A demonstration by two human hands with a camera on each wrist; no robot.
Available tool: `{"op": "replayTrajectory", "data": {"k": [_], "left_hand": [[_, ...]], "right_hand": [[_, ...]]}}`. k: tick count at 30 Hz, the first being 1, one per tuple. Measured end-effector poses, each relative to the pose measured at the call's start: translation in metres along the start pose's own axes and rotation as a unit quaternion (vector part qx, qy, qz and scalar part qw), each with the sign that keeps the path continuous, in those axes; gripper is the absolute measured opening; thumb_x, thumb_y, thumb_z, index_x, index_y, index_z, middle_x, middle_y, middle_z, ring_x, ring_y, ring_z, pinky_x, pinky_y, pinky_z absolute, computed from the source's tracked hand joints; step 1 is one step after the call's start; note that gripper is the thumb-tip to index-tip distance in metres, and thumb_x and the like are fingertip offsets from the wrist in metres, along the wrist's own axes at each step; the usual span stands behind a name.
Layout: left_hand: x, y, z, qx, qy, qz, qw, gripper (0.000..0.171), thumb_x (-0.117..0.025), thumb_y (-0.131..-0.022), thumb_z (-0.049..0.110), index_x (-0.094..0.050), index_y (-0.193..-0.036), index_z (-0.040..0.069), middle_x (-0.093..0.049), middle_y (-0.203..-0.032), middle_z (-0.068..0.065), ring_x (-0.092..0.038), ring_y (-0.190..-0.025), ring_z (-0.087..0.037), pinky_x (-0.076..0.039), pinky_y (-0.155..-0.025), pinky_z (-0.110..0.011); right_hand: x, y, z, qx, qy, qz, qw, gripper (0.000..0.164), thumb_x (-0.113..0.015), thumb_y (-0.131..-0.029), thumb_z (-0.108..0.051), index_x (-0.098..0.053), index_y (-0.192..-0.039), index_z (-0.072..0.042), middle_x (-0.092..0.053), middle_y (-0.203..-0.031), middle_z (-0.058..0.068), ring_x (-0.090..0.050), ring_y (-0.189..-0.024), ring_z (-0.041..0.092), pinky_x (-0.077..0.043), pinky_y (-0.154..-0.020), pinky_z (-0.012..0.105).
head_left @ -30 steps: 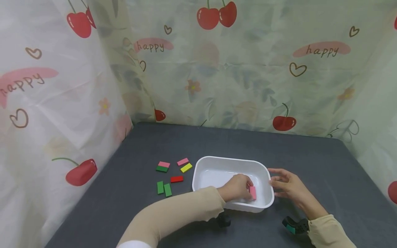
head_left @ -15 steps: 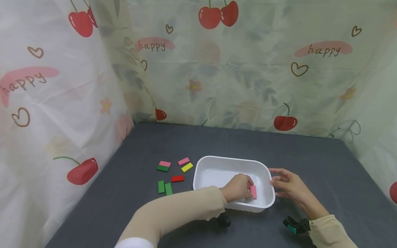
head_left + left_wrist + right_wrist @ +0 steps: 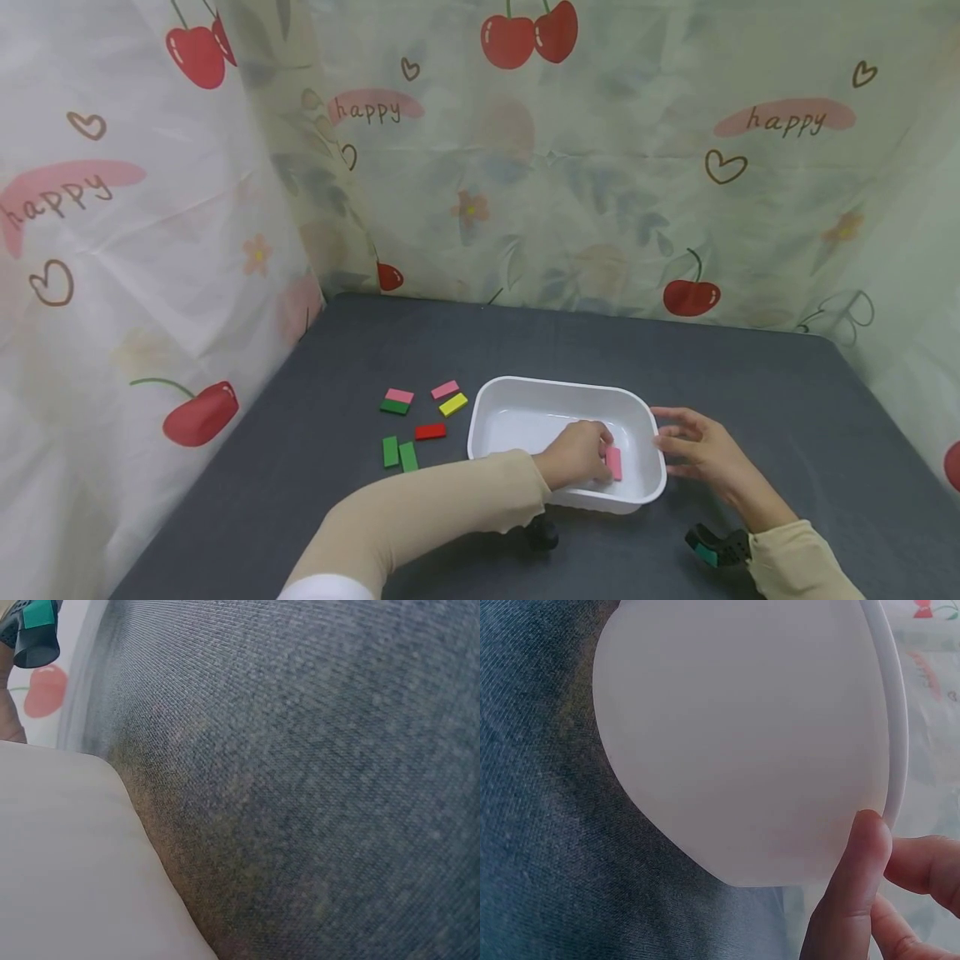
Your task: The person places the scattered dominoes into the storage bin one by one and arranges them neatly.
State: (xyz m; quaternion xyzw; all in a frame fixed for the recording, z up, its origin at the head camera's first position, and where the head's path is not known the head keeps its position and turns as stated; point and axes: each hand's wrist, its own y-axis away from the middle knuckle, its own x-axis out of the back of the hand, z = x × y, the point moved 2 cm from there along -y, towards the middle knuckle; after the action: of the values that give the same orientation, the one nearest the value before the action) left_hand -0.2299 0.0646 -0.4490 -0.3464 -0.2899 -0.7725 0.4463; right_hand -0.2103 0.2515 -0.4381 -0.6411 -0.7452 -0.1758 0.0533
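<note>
My left hand (image 3: 576, 454) reaches into a white plastic basin (image 3: 517, 382). Its fingers and thumb hold a pink block (image 3: 613, 464) low near the basin's right end; the fingers partly cover the block. Outside the right end, my right hand (image 3: 701, 457) touches the basin with relaxed, spread fingers. Seen from the right wrist, its thumb (image 3: 868, 840) lies against the outer wall just under the rim, and another finger (image 3: 926, 866) comes up close beside the thumb. The left wrist view catches only the basin's outside and the tabletop, with the left hand hidden.
Left of the basin lie loose blocks on the dark grey table (image 3: 570, 346): a red block (image 3: 431, 432), a yellow block (image 3: 453, 405), two pink ones and several green ones. A patterned curtain (image 3: 600, 183) encloses the table's back and sides.
Both hands, the basin and the pink block keep their places relative to each other; the whole head view has shifted very slightly.
</note>
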Motion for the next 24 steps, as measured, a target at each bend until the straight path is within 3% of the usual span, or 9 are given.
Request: {"op": "replayTrajectory", "data": {"k": [24], "left_hand": [[-0.0014, 0.0008, -0.0008, 0.023, 0.081, -0.011, 0.9964, 0.028, -0.078, -0.07, 0.01, -0.065, -0.094, 0.006, -0.056, -0.067, 0.006, -0.049, -0.061, -0.005, -0.04, -0.059, -0.015]], "right_hand": [[-0.0014, 0.0008, 0.0, 0.012, 0.008, 0.006, 1.0, 0.059, -0.066, -0.086, -0.021, -0.039, -0.135, -0.002, -0.055, -0.106, 0.02, -0.062, -0.093, 0.027, -0.053, -0.071, 0.041]]}}
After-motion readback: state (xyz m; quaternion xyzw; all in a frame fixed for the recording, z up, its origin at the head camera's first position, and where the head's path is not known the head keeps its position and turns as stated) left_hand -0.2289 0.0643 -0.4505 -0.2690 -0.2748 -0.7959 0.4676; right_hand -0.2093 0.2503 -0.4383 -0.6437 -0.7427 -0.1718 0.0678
